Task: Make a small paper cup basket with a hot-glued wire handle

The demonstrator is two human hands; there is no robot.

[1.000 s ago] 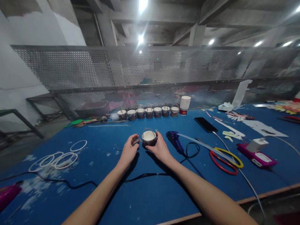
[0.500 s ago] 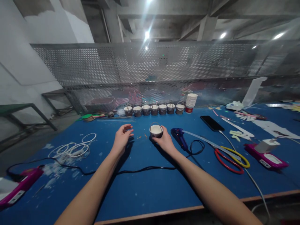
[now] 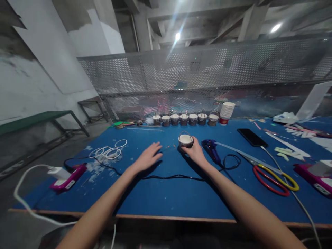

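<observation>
My right hand grips a small paper-cup bucket from its right side, thumb in front. The bucket stands upright, white inside and dark outside, with a thin handle arched over its rim. My left hand hovers palm down close to the blue table, fingers stretched out and holding nothing. Just right of my right hand lies a blue hot glue gun with a translucent glue stick out of its back. Left of my left hand are several white rings.
A row of similar small buckets lines the back beside a stack of paper cups. To the right lie a phone, red-and-yellow-handled scissors and a pink power strip. A black cable crosses the front; another pink power strip sits left.
The view has turned left, so things appear farther right. My left hand has flattened, palm down, its fingers stretched out. My right hand still holds the bucket in about the same place.
</observation>
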